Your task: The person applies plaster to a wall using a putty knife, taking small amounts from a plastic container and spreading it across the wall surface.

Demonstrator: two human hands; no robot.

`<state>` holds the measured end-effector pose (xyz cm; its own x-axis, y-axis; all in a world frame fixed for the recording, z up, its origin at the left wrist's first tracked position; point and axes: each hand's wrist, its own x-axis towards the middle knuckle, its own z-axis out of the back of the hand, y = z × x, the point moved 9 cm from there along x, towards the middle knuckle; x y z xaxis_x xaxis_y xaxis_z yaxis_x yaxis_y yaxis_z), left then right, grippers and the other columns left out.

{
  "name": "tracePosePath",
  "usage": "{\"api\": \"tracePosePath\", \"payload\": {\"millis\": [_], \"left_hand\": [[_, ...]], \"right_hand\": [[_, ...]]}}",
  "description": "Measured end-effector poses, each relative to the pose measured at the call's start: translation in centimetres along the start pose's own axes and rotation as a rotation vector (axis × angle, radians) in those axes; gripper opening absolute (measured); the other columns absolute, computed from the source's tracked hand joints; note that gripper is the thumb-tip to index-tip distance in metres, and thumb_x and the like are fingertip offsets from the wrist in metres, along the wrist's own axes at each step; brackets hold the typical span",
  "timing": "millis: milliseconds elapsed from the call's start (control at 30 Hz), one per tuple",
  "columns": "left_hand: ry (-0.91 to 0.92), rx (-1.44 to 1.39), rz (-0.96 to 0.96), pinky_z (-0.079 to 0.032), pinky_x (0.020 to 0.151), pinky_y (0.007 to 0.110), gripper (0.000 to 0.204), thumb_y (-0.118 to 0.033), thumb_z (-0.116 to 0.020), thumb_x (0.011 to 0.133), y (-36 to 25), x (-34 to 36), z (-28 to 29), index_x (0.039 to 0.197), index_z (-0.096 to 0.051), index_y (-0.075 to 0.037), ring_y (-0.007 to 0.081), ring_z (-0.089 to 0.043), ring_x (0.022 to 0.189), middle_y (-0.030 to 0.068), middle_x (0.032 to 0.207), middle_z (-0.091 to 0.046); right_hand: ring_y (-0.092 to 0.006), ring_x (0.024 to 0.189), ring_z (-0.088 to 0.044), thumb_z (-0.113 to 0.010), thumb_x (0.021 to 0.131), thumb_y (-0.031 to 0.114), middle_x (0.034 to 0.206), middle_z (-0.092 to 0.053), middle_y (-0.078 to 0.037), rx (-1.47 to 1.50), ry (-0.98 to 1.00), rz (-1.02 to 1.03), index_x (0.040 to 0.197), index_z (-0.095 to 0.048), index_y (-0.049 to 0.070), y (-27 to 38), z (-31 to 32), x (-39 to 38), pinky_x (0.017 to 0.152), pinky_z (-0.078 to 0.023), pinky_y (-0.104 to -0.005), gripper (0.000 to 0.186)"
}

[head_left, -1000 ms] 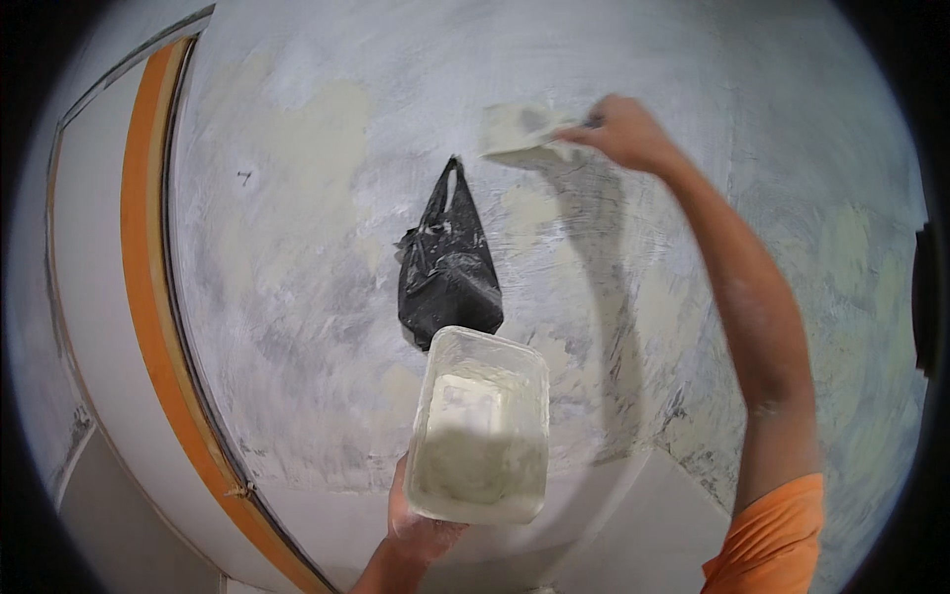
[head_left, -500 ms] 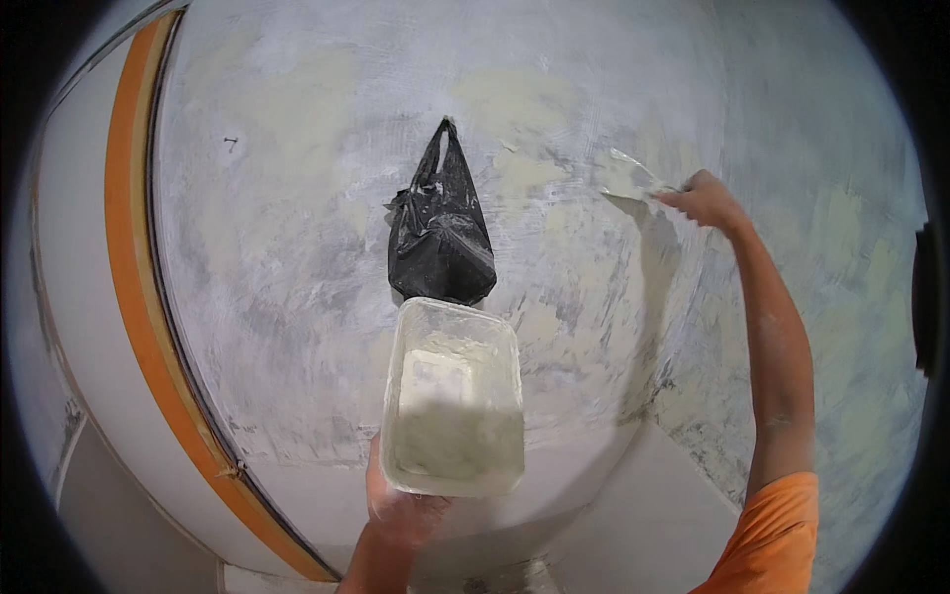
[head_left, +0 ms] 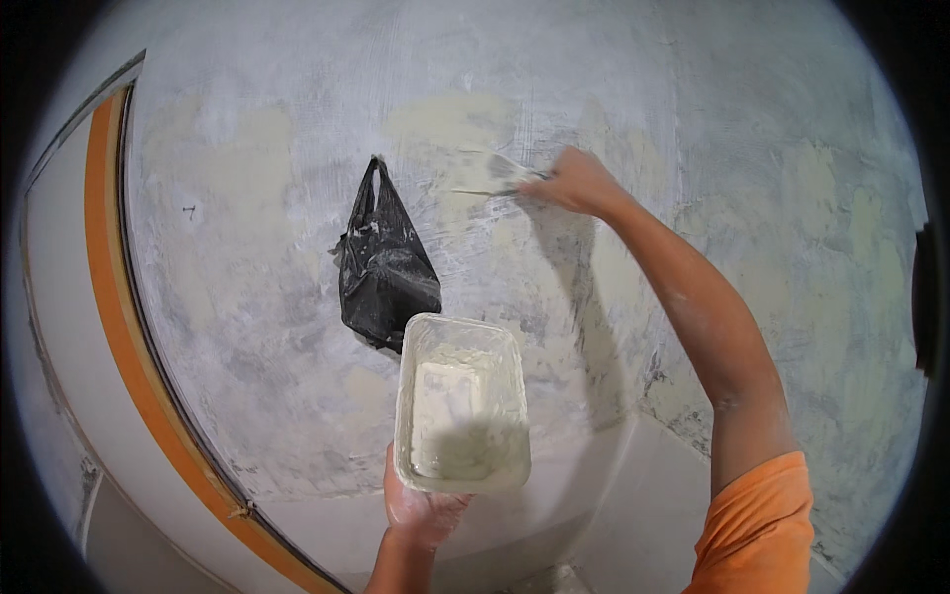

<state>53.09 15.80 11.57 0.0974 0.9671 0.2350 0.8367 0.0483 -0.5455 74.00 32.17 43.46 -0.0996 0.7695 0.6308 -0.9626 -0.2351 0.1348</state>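
Gripping scraper [head_left: 503, 169] at wall [head_left: 252, 267], right hand [head_left: 579, 180] curled (blurred); left hand [head_left: 426, 510] cupped, holding tub [head_left: 460, 337].

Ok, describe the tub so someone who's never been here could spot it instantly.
Start with the big patchy grey wall and the black plastic bag hanging on it. Just below and right of the bag, the left hand holds the tub. Unlike the dark, crumpled bag, it is pale, rectangular and round-cornered, with whitish paste smeared inside.
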Motion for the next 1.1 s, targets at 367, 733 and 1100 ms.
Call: {"api": "tracePosePath", "payload": {"millis": [367, 733, 1100], "left_hand": [[0.137, 0.371, -0.355, -0.062, 0.072, 0.035, 0.053, -0.023, -0.069, 0.092, -3.5, -1.5, 1.2, 0.135, -0.05, 0.002, 0.0243, -0.07, 0.097, 0.0139, 0.115, -0.065], [0.088, -0.009, -0.052, -0.06, 0.065, 0.033, 0.046, -0.033, -0.049, 0.102, 2.3, 2.2, 2.0, 0.132, -0.053, 0.001, 0.0243, -0.07, 0.086, 0.0134, 0.111, -0.065], [0.18, 0.091, 0.03, -0.061, 0.086, 0.044, 0.06, -0.051, -0.038, 0.102, 2.4, 2.4, -2.3, 0.142, -0.048, -0.007, 0.0307, -0.067, 0.112, 0.0121, 0.13, -0.061]], "right_hand": [[-0.0272, 0.06, -0.062, -0.083, 0.076, 0.053, 0.071, -0.067, -0.017, -0.326, -0.317, -0.067, 0.082, -0.075, -0.004, -11.2, 13.9, -0.5, 0.057, -0.047, -0.0414, 0.058], [-0.0462, 0.105, -0.066, -0.038, 0.103, 0.054, 0.109, -0.068, -0.033, 0.077, -0.245, -0.201, 0.107, -0.068, -0.01, -7.2, -2.5, -3.2, 0.092, -0.051, -0.0517, 0.07], [-0.0465, 0.104, -0.065, -0.05, 0.099, 0.058, 0.103, -0.066, -0.034, 0.037, -0.283, -0.159, 0.107, -0.056, -0.012, -11.7, 5.2, -7.2, 0.088, -0.05, -0.05, 0.072]]}}
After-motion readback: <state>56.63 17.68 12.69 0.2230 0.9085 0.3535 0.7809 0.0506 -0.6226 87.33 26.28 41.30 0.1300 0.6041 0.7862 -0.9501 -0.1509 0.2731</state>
